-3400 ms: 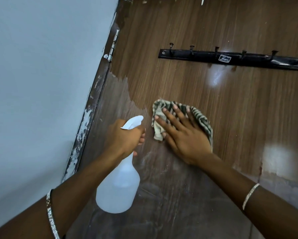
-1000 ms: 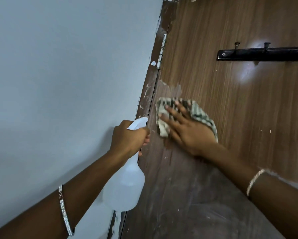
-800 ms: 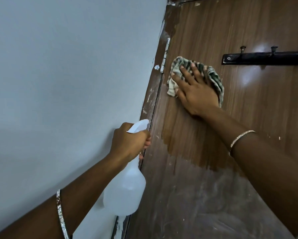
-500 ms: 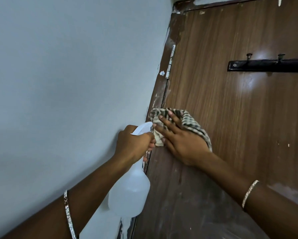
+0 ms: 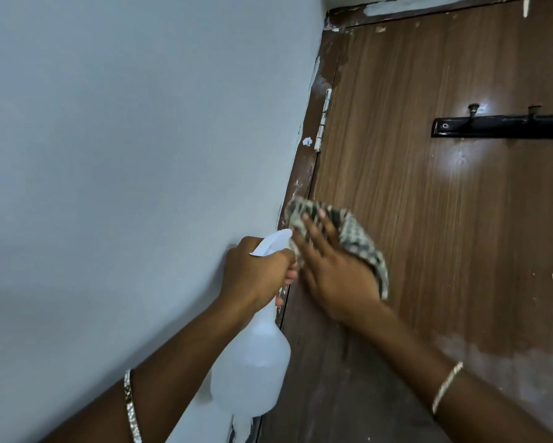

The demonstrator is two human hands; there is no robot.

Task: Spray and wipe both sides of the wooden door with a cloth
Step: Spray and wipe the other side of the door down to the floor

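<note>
**Fingers flat on the cloth, this side roughly half wiped**

Straight, spread fingers of the right hand press the checked cloth against the wooden door at its left edge, touching the frame below the hinge. The left hand grips the neck of the white spray bottle, its fingers curled round it, near the wall. Around the hook rail the wood looks glossy. The lower part looks dull and streaked, so it likely remains to be wiped. The far side is out of view.
</note>
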